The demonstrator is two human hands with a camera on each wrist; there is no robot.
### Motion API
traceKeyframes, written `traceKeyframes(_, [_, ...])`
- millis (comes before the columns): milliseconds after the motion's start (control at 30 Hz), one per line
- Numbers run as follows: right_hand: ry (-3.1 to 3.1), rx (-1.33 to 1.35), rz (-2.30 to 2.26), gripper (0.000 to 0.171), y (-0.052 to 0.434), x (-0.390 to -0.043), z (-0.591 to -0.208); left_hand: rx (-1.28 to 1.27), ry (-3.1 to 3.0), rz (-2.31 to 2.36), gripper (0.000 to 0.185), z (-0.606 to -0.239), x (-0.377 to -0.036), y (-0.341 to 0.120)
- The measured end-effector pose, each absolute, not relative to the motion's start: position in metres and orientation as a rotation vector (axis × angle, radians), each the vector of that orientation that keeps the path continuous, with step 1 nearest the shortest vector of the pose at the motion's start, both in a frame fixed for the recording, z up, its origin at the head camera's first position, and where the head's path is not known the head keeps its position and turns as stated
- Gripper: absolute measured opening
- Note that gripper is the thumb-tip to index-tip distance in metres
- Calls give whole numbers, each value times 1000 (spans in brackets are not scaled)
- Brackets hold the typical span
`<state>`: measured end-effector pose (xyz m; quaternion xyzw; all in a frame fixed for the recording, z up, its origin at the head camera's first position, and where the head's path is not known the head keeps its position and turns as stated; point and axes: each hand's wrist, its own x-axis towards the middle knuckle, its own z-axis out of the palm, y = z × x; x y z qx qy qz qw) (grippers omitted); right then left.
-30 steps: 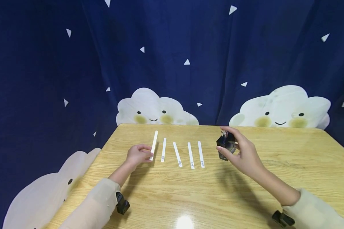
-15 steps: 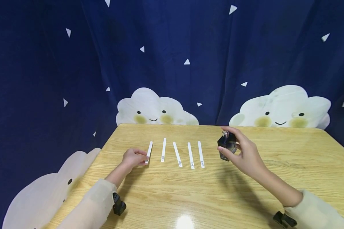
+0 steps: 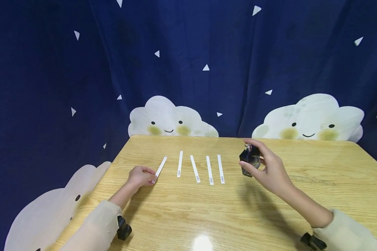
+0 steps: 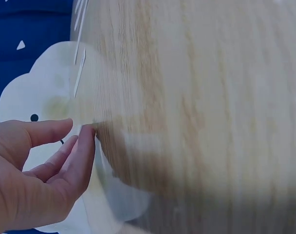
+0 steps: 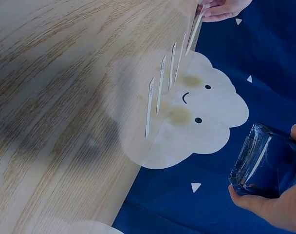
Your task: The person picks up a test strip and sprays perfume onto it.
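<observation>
In the head view my left hand [image 3: 140, 176] pinches the near end of a white paper test strip [image 3: 161, 167], low at the table's left side. The strip slants away to the right; whether it lies fully flat is hard to tell. My right hand [image 3: 272, 169] holds a dark, faceted glass perfume bottle [image 3: 246, 161] above the table, index finger over its sprayer top and thumb at its lower side. Four-sided clear glass shows at the bottle's [image 5: 265, 163] base in the right wrist view. Between the hands lie several more strips [image 3: 209, 170], side by side.
The light wooden table [image 3: 188, 212] runs back to a dark blue curtain [image 3: 188, 45] printed with clouds and white triangles. A small black camera [image 3: 124, 228] sits on the left wrist, another black camera [image 3: 312, 241] on the right.
My left hand has moved left and toward me with its paper strip, lowering it to the table and slanting it more. The right hand with the perfume bottle has stayed nearly still.
</observation>
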<state>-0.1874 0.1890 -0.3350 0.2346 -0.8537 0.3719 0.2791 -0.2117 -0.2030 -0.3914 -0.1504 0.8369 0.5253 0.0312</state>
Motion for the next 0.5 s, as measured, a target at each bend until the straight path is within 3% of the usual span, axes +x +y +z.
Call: traceKeyframes(500, [-2292,623,989,65,190,-186,-336,-444,2712,1449,17,-387,-206,-206])
